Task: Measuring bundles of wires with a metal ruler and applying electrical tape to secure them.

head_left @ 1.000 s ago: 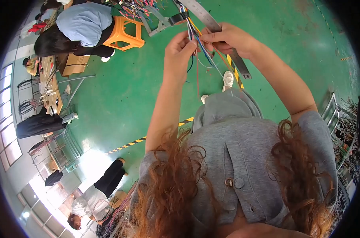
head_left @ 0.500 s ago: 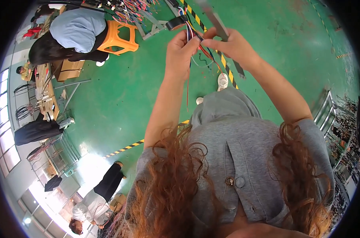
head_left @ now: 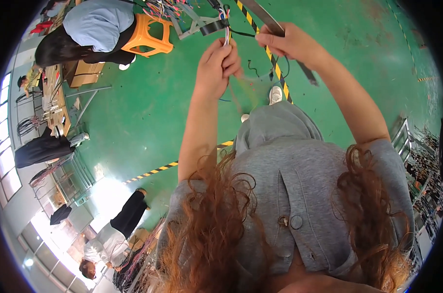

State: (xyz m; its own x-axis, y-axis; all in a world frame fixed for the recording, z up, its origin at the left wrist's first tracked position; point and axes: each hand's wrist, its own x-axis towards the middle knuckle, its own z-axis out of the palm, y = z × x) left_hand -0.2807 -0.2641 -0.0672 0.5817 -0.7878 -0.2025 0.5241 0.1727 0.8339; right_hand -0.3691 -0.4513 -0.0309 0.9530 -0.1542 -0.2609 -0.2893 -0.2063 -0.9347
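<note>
My left hand point(head_left: 218, 68) is closed around a bundle of thin coloured wires point(head_left: 227, 36). Some wire ends trail below it, blurred by motion. Just above, a black tape roll point(head_left: 212, 28) hangs against the bundle. My right hand point(head_left: 291, 45) is to the right, thumb and fingers pinching a thin black wire point(head_left: 243, 33) that stretches across from the bundle. A dark loop of wire point(head_left: 288, 66) dangles under the right hand. Behind that hand passes a long flat grey metal bar point(head_left: 266, 17); whether the hand also grips it I cannot tell.
A person in a blue top sits by an orange stool point(head_left: 151, 38) at upper left. Metal framing point(head_left: 187, 29) with coloured wires is nearby. Yellow-black tape point(head_left: 278, 73) crosses the green floor point(head_left: 148, 107). Another person point(head_left: 109, 244) stands lower left; a wire rack point(head_left: 404, 141) is at right.
My hands have separated: the right moved right and slightly up, stretching the black wire out from the bundle. My left hand has lowered a little, and wire ends below it swing.
</note>
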